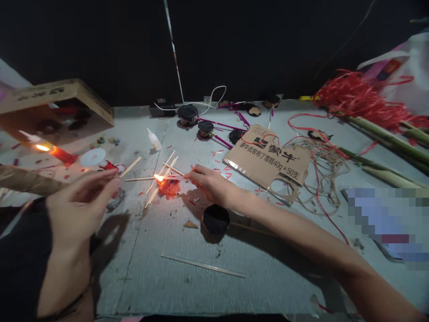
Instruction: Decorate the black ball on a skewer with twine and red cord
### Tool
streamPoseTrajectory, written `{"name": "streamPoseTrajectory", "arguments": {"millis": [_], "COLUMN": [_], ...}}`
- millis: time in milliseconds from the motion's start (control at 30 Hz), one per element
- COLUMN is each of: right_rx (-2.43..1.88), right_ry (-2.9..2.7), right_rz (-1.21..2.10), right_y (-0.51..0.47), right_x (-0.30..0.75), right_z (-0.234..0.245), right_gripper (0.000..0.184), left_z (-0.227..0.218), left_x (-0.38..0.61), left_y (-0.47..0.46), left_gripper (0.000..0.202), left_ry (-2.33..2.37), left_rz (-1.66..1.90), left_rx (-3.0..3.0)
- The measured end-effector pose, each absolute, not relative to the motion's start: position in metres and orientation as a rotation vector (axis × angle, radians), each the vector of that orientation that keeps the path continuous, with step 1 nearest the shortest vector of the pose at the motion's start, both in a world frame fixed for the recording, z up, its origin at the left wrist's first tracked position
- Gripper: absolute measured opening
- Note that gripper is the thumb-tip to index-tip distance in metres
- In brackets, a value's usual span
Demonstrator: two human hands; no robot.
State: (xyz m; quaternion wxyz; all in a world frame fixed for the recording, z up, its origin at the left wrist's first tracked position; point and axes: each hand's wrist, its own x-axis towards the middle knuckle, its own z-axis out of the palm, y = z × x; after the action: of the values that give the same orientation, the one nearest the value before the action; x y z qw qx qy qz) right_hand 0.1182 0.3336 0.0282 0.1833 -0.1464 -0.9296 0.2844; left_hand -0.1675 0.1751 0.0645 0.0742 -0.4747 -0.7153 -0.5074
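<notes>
My right hand [212, 185] pinches thin wooden sticks [169, 172] at the fingertips, and a small flame [159, 178] burns among them. Under the flame lies a lump of melted red wax [169, 188], with several more sticks scattered around it. My left hand [80, 201] hovers over the table, fingers curved, close to a loose stick [131, 167] and a red scrap [109, 166]. Whether that hand holds anything is hidden. Further left, a lit red candle [60, 155] slants under a tilted cardboard box [56, 107].
A printed cardboard sheet [266, 158] lies right of centre among jute twine [320, 167]. Nearby are a black octagonal cup [216, 219], a glue bottle [154, 139], several black discs [187, 115], red ribbon [358, 100] and green stalks [385, 143]. A black wall backs the table.
</notes>
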Motion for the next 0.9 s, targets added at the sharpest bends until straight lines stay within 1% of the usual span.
{"name": "streamPoseTrajectory", "arguments": {"millis": [67,100,133,233,367,467,533,600,700,733,800,900], "right_rx": [-0.432,-0.436,-0.43,-0.394,-0.405,-0.445,-0.473,-0.509,-0.679,-0.739,-0.811,-0.891], "right_ry": [-2.631,-2.631,-2.627,-2.602,-2.609,-2.604,-2.557,-2.491,-2.389,-2.347,-2.269,-2.173], "right_rz": [0.791,0.791,0.799,0.832,0.817,0.743,0.679,0.626,0.602,0.613,0.619,0.611], "right_y": [0.334,0.335,0.335,0.335,0.333,0.332,0.332,0.331,0.325,0.323,0.317,0.309], "right_x": [0.121,0.122,0.123,0.125,0.123,0.134,0.155,0.187,0.238,0.252,0.269,0.276], "right_z": [0.03,0.031,0.031,0.033,0.037,0.041,0.043,0.044,0.041,0.039,0.031,0.017], "right_gripper": [0.033,0.034,0.036,0.041,0.041,0.04,0.038,0.033,0.028,0.026,0.023,0.023], "left_z": [0.042,0.033,0.025,0.016,0.021,0.028,0.035,0.042,0.049,0.049,0.044,0.03], "left_x": [-0.175,-0.177,-0.178,-0.178,-0.174,-0.163,-0.151,-0.134,-0.101,-0.089,-0.065,-0.033], "left_y": [0.181,0.183,0.185,0.186,0.187,0.185,0.181,0.176,0.173,0.175,0.181,0.19], "left_gripper": [0.025,0.021,0.016,0.007,0.009,0.011,0.012,0.012,0.011,0.012,0.012,0.011], "left_ry": [-2.139,-2.138,-2.179,-2.104,-1.897,-1.853,-1.843,-1.828,-1.827,-1.86,-1.901,-1.93], "left_rz": [-1.675,-1.664,-1.569,-1.515,-1.529,-1.57,-1.589,-1.581,-1.531,-1.566,-1.758,-1.955], "left_rx": [-1.54,-1.546,-1.605,-1.733,-1.781,-1.763,-1.725,-1.716,-1.953,-2.04,-2.165,-2.264]}}
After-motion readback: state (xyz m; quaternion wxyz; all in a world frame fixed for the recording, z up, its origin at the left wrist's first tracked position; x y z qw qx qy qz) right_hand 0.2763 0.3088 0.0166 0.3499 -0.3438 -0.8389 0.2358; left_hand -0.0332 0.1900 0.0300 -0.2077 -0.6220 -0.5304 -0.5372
